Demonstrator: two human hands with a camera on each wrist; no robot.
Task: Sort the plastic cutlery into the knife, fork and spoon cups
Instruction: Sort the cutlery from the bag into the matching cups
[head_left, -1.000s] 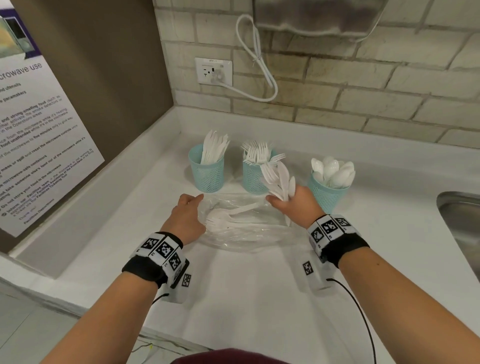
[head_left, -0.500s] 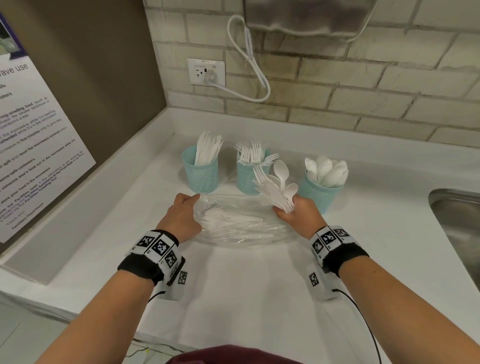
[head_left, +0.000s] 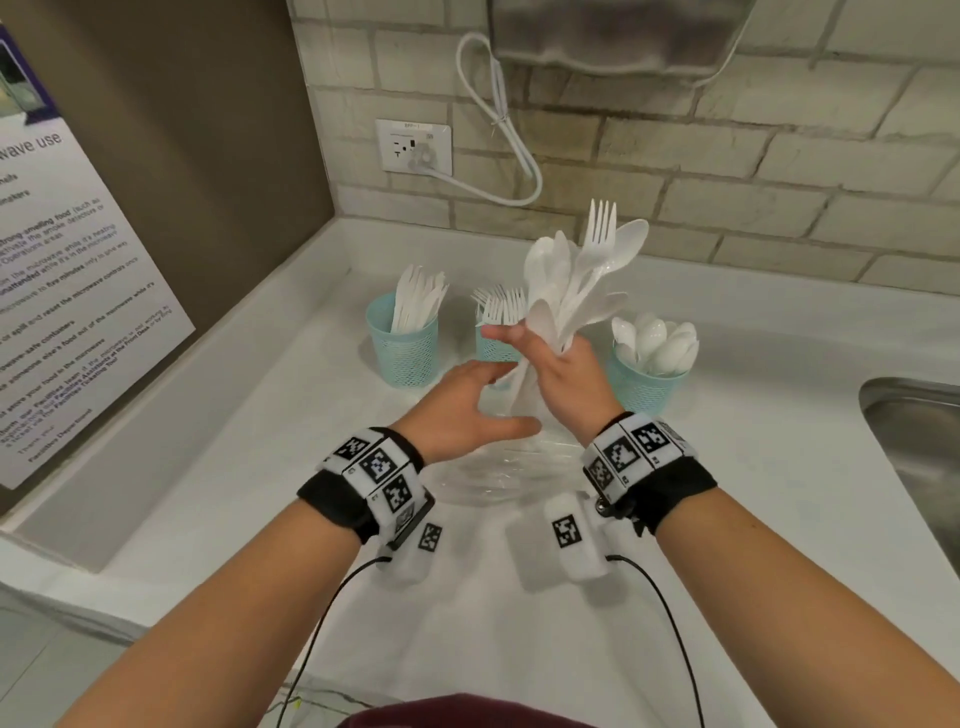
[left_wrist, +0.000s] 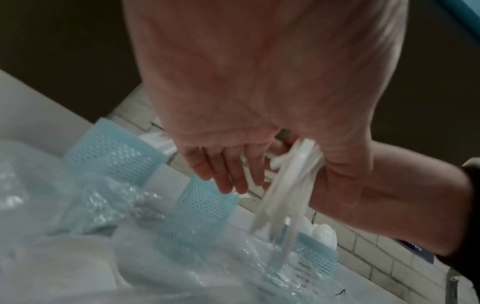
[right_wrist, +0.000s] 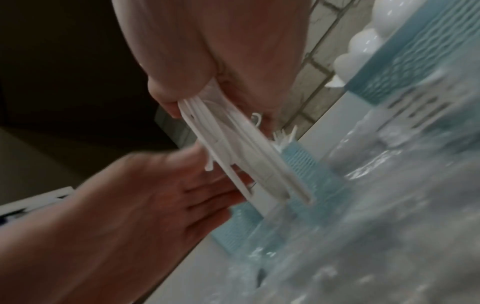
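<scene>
My right hand (head_left: 563, 374) grips a bundle of white plastic forks and spoons (head_left: 576, 275) by the handles and holds it upright above the counter. My left hand (head_left: 467, 405) is open, its straight fingers reaching to the bundle's lower handles (left_wrist: 288, 185); whether they touch is unclear. Behind the hands stand three teal mesh cups: the knife cup (head_left: 402, 340) on the left, the fork cup (head_left: 493, 348) in the middle, partly hidden by my hands, and the spoon cup (head_left: 641, 387) on the right. A crumpled clear plastic bag (head_left: 488, 473) lies on the white counter below my hands.
A steel sink (head_left: 914, 441) is set into the counter at the right. A wall outlet with a white cord (head_left: 414, 146) sits on the brick wall behind the cups. A poster (head_left: 67, 291) hangs on the left wall above a raised ledge.
My right hand has lifted the cutlery bundle out of the bag and turned it upright. My left hand has let go of the bag, risen and moved right towards the handles.
</scene>
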